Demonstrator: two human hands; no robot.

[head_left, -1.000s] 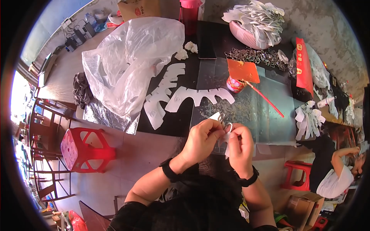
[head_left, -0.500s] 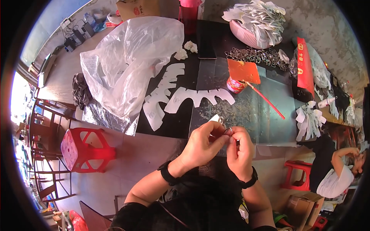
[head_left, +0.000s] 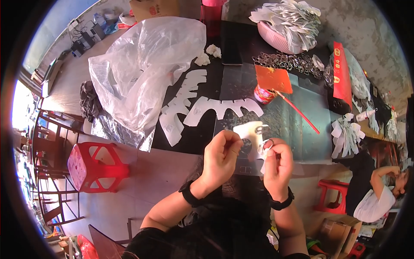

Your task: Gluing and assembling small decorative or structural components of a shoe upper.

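White card tag (head_left: 249, 134) sits between your hands, at the near table edge. Your left hand (head_left: 220, 157) is curled, pinching its left edge; your right hand (head_left: 277, 163) grips a metal ring (head_left: 267, 144) at its right side. Far right, a pink basket (head_left: 276, 39) holds white tags. The dark table (head_left: 215, 86) bears a clear plastic bag (head_left: 142, 64).

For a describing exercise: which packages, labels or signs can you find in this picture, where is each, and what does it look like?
Cardboard box: far table edge, top centre, brown, red mark.
Long red packet: table's right side, flat, yellow print.
Round can: table centre, red patterned label.
Cardboard box: floor, lower right, brown.
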